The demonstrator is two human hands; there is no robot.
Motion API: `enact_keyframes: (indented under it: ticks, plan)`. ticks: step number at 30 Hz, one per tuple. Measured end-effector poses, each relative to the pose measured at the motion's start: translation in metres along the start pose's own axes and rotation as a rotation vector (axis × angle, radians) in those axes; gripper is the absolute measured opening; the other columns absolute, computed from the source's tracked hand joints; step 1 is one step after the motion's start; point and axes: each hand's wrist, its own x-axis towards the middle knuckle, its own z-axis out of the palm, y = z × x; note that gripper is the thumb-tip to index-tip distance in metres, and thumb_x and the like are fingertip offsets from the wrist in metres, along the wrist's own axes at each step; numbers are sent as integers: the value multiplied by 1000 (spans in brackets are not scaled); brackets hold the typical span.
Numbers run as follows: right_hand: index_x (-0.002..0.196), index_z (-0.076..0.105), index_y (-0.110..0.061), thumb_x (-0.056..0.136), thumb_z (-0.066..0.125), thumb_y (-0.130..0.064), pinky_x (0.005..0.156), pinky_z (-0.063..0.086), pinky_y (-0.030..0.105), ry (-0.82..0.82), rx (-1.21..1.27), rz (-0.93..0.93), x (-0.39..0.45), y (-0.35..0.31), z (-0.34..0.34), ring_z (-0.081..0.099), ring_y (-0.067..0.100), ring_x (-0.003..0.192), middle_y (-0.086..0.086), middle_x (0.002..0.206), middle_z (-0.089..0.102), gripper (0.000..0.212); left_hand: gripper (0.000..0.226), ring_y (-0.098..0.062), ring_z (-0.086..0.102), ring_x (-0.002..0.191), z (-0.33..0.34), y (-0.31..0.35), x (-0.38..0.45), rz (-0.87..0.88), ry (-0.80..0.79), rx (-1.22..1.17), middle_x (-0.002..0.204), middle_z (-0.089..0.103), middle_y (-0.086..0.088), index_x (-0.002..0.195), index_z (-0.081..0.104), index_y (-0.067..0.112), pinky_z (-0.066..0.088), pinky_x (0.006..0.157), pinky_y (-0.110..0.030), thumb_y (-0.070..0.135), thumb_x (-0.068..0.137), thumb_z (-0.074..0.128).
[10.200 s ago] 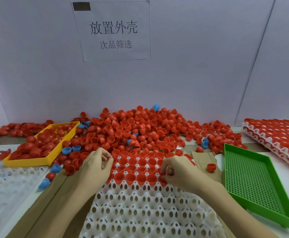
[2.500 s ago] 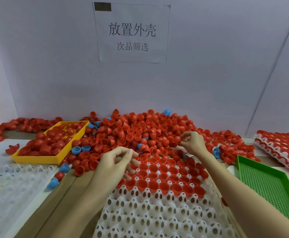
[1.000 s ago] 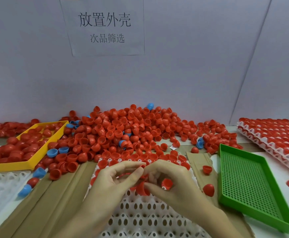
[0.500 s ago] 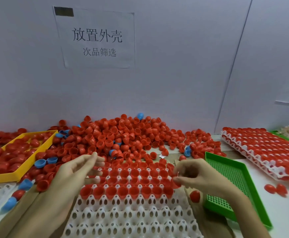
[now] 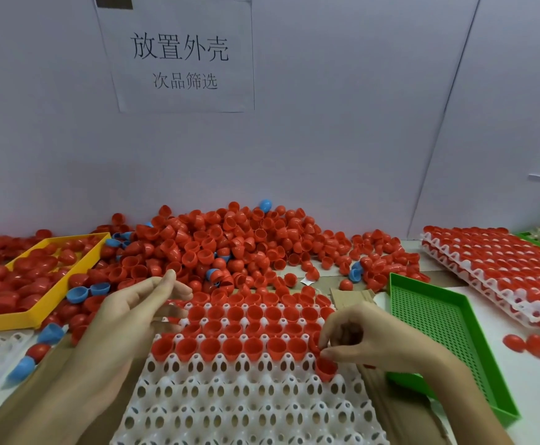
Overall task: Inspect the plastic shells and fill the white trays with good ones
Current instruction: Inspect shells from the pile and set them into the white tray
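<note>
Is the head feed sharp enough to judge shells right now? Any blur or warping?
Head view: even light, no glare; the white tray and right hand are sharp; the two loose shells at far right smear; wide-angle bending curves the wall seams at the edges.

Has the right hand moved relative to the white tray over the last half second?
Yes. The right hand dropped toward the white tray's near right side, setting a red shell there.

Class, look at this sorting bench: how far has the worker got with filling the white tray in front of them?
Done: the far rows of the white tray hold red shells, and filled trays are stacked at right. In hand: the right hand pinches a red shell at the next row's right end; the left hand holds nothing. Left: the near rows stand unfilled, and a big pile waits.
</note>
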Motion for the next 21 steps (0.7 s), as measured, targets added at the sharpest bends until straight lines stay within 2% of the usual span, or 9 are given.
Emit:
enact_keyframes:
  ticks: [4, 7, 12, 16, 18, 21]
  plan:
    - [93, 77, -29, 91, 78, -26, 65, 54, 18, 23, 8, -21, 0, 0, 0, 65, 4, 68, -7, 87, 74, 4, 42, -23, 76, 88, 0, 2, -1, 6, 9, -3, 100, 79, -6, 90, 82, 21, 58, 73, -35, 58, 80, 65]
    - [89, 76, -36, 90, 78, -25, 63, 53, 18, 94, 20, -28, -6, 4, -9, 65, 6, 70, -7, 90, 75, 11, 41, -23, 76, 88, -2, 5, -1, 6, 17, -6, 100, 78, -8, 90, 82, 20, 58, 75, -38, 56, 82, 65]
    - [90, 78, -36, 89, 79, -28, 66, 59, 32, 219, 35, 21, -15, 20, -25, 68, 20, 74, -1, 85, 74, 8, 38, -24, 76, 88, -1, 9, -3, 10, 30, -5, 100, 78, -9, 89, 82, 19, 57, 77, -40, 52, 86, 63]
    - [91, 77, -33, 88, 80, -29, 63, 55, 24, 169, -15, 53, -9, 26, -18, 65, 14, 70, -4, 83, 73, 5, 35, -22, 75, 87, 1, 13, -7, 7, 9, 36, 97, 79, -6, 88, 82, 21, 57, 78, -40, 49, 89, 61]
    - [93, 74, -35, 89, 79, -30, 65, 57, 25, 134, -47, 62, -6, 27, -12, 66, 12, 70, -5, 84, 73, 8, 32, -17, 74, 80, 1, 13, -9, 32, 3, 157, 91, 78, 0, 86, 81, 26, 58, 75, -36, 50, 90, 60]
    - [95, 73, -37, 89, 79, -32, 64, 56, 26, 129, -76, 71, -3, 28, -7, 66, 11, 69, -5, 82, 73, 10, 23, -9, 67, 66, -4, 3, -6, 138, 85, 613, 74, 72, 8, 79, 74, 32, 52, 64, -26, 45, 95, 63]
